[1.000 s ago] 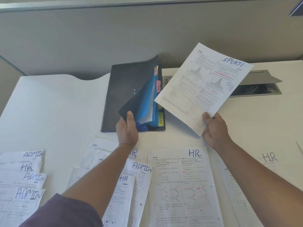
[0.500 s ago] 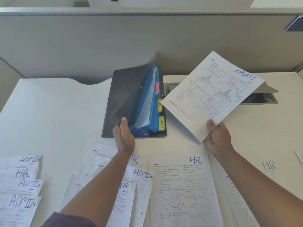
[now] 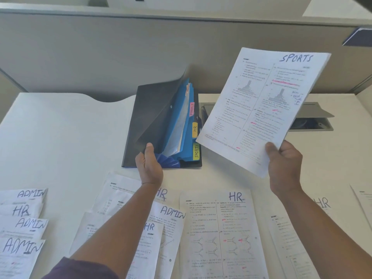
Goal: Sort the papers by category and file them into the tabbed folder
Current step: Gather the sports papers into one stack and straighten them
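Observation:
A black tabbed folder (image 3: 141,109) lies on the white desk with its blue dividers (image 3: 182,121) fanned open. Tabs read FINANCE (image 3: 191,108), HR (image 3: 194,128) and SPORTS (image 3: 196,151). My left hand (image 3: 149,163) grips the front cover's lower corner and holds it lifted. My right hand (image 3: 284,166) holds a thin stack of printed sheets marked SPORTS (image 3: 261,109) by the bottom corner, raised in the air to the right of the folder. Loose sheets marked HR (image 3: 217,234) and ADMIN (image 3: 171,216) lie along the near edge.
A pile of ADMIN and HR sheets (image 3: 22,222) overlaps at the near left. An open cable hatch (image 3: 314,119) is set into the desk behind the held sheets. A grey partition wall (image 3: 100,53) closes off the back. More sheets (image 3: 362,200) lie at the far right.
My right hand has raised the SPORTS sheets higher and turned them more upright. My left hand still holds the folder cover, now opened wider, so the FINANCE and HR tabs show fully.

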`<state>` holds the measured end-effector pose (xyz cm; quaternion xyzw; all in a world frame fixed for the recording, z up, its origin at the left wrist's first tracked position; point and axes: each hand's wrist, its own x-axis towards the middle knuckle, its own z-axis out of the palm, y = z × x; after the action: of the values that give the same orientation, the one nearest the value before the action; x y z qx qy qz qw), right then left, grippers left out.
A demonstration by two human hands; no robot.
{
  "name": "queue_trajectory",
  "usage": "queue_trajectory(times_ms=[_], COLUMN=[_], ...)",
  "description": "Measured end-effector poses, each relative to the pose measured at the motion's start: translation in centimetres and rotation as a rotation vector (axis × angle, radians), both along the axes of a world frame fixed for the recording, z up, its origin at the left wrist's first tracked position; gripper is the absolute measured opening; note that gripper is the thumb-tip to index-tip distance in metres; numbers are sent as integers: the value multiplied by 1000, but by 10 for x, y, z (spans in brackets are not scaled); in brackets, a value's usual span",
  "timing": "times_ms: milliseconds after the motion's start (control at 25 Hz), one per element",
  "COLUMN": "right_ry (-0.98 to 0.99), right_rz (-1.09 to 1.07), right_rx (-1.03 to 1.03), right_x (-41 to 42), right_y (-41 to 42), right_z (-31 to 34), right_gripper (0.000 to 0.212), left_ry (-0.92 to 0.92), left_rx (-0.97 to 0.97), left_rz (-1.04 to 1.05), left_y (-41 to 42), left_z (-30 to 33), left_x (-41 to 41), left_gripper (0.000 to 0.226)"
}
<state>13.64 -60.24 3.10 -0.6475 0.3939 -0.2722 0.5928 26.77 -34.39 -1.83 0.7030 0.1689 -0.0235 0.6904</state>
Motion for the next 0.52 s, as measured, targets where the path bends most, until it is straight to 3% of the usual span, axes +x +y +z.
queue_trajectory(times_ms=[520], right_ry=[120], right_rz=[173], right_rx=[-69], right_x=[15], right_y=[19], right_z=[20], right_gripper=[31], left_ry=[35], left_rx=[-111], left_rz=[67], left_y=[1], left_z=[5], left_x=[1], left_gripper=[37])
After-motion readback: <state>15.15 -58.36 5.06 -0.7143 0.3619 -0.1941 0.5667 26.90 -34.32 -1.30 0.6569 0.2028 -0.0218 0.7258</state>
